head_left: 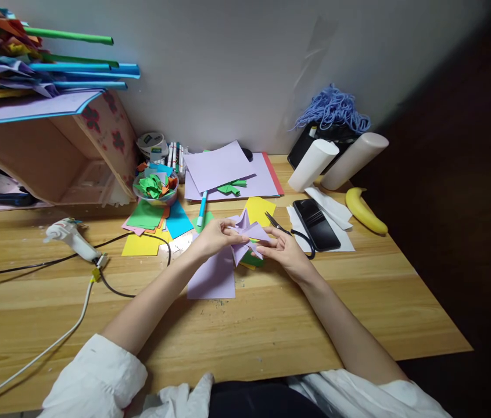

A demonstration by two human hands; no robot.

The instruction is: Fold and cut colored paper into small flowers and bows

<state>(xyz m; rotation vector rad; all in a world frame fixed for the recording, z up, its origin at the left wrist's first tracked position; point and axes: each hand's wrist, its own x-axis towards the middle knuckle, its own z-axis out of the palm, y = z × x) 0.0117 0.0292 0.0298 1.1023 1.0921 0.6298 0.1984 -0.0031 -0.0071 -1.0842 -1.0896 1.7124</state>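
Observation:
A folded piece of light purple paper (245, 219) with several pointed flaps is held above the table between my two hands. My left hand (219, 237) pinches its left side, thumb and fingers pressed on the paper. On the right side, the fingers of my right hand (283, 249) grip the flaps. Below my left hand lies a flat purple sheet (214, 277). A yellow square (261, 210) sits just behind the folded paper, and a green piece (254, 259) shows under it. Scissors (301, 237) lie beside my right hand.
A hot glue gun (71, 239) with cables lies left. Coloured squares (143, 244) and a bowl of folded scraps (157, 187) stand behind my left hand. On the right are a phone (317, 224), a banana (365, 212) and white rolls (314, 165). A cardboard box (110, 145) stands back left.

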